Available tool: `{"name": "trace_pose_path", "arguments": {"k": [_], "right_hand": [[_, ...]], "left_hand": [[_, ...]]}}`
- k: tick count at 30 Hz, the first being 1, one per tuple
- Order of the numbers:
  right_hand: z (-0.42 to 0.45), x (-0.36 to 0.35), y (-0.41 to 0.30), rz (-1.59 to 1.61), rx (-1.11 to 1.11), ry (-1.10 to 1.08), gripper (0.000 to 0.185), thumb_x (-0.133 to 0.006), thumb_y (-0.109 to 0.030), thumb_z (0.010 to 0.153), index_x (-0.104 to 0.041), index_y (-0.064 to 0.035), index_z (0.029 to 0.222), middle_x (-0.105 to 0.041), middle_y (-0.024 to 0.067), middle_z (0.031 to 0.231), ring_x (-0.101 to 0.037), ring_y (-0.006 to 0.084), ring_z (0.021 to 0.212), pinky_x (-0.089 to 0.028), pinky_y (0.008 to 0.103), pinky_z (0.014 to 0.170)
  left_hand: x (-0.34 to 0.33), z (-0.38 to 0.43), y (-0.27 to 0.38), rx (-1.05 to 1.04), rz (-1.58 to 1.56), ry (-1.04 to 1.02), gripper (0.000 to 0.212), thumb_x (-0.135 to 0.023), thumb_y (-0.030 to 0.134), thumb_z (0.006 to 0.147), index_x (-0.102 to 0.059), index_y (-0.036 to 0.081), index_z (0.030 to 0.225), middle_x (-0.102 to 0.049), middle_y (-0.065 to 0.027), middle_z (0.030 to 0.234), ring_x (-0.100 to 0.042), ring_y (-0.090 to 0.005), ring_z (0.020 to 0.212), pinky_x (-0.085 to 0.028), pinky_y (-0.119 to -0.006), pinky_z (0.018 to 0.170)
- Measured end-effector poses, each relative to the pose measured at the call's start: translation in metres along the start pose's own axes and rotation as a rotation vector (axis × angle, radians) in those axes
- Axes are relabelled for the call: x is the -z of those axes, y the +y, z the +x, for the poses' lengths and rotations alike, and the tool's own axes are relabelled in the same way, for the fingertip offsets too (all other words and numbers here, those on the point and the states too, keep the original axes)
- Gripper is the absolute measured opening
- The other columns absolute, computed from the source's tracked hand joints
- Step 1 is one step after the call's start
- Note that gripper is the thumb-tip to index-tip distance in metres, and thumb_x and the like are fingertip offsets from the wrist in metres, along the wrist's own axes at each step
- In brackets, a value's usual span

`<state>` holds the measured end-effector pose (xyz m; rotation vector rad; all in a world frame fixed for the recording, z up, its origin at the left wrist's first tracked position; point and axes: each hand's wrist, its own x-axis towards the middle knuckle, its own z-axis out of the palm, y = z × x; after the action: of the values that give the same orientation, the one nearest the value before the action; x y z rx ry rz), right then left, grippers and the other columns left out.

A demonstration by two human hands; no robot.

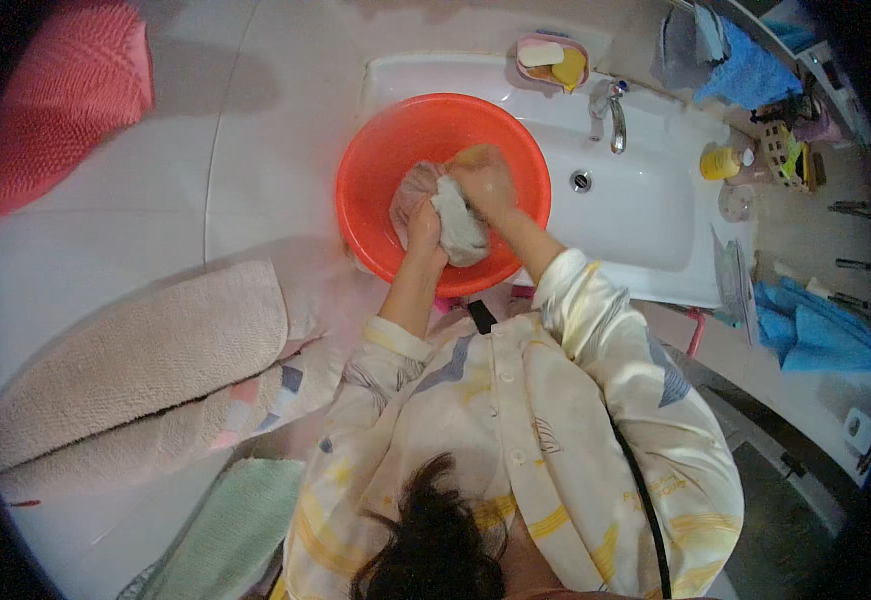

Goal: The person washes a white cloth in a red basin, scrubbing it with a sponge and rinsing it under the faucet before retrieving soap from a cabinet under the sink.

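Observation:
A red plastic basin stands across the left part of a white sink. Inside it, my left hand grips a bunched white-grey cloth. A pinkish, translucent-looking part of the bundle spreads to the left of that hand; whether it is the same piece of fabric is unclear. My right hand is closed at the upper edge of the cloth, its fingers curled and blurred. The bottom of the basin is mostly hidden by hands and fabric.
A pink soap dish with soap bars sits on the sink's back ledge, beside a chrome faucet. A yellow bottle stands at the right rim. Towels hang at the left, including a red one and a beige one. Blue cloths hang right.

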<state>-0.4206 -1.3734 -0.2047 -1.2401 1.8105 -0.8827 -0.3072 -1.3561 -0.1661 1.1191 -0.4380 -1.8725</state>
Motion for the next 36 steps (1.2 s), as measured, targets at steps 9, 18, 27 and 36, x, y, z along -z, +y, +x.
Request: {"name": "trace_pose_path", "arguments": {"k": [9, 18, 27, 36], "right_hand": [[0.010, 0.026, 0.031, 1.386, -0.526, -0.126, 0.020, -0.059, -0.023, 0.081, -0.057, -0.0088, 0.095, -0.058, 0.0071, 0.098, -0.056, 0.0247, 0.090, -0.047, 0.0407, 0.083], [-0.001, 0.013, 0.030, 1.377, -0.296, -0.215, 0.025, -0.057, -0.015, 0.076, -0.056, -0.0069, 0.099, -0.058, 0.0064, 0.100, -0.055, 0.0236, 0.098, -0.044, 0.0366, 0.088], [-0.019, -0.047, -0.008, -0.094, 0.289, 0.154, 0.045, -0.063, -0.027, 0.075, -0.053, -0.0043, 0.113, -0.051, 0.0215, 0.119, -0.046, 0.0356, 0.115, -0.036, 0.0430, 0.096], [-0.035, -0.019, -0.054, -0.324, 0.233, 0.085, 0.039, -0.062, -0.036, 0.075, -0.061, -0.0014, 0.093, -0.057, 0.0221, 0.106, -0.054, 0.0384, 0.101, -0.041, 0.0436, 0.087]], "left_hand": [[0.027, 0.026, 0.027, 0.028, 0.124, -0.405, 0.020, -0.050, 0.016, 0.087, -0.062, 0.002, 0.092, -0.060, -0.0047, 0.095, -0.057, -0.0141, 0.085, -0.045, -0.028, 0.077], [0.078, 0.058, -0.001, -0.212, 0.686, -0.277, 0.044, -0.049, 0.043, 0.090, -0.060, 0.002, 0.102, -0.062, -0.0092, 0.103, -0.061, -0.0220, 0.090, -0.048, -0.034, 0.081], [0.055, 0.043, -0.027, 0.177, -0.217, -0.207, 0.049, -0.038, 0.042, 0.093, -0.044, 0.008, 0.127, -0.047, -0.0108, 0.129, -0.047, -0.0245, 0.117, -0.040, -0.041, 0.098], [0.045, 0.016, -0.026, 0.138, -0.281, -0.096, 0.044, -0.037, 0.036, 0.094, -0.044, 0.008, 0.127, -0.048, -0.0106, 0.128, -0.046, -0.0263, 0.117, -0.036, -0.043, 0.101]]}}
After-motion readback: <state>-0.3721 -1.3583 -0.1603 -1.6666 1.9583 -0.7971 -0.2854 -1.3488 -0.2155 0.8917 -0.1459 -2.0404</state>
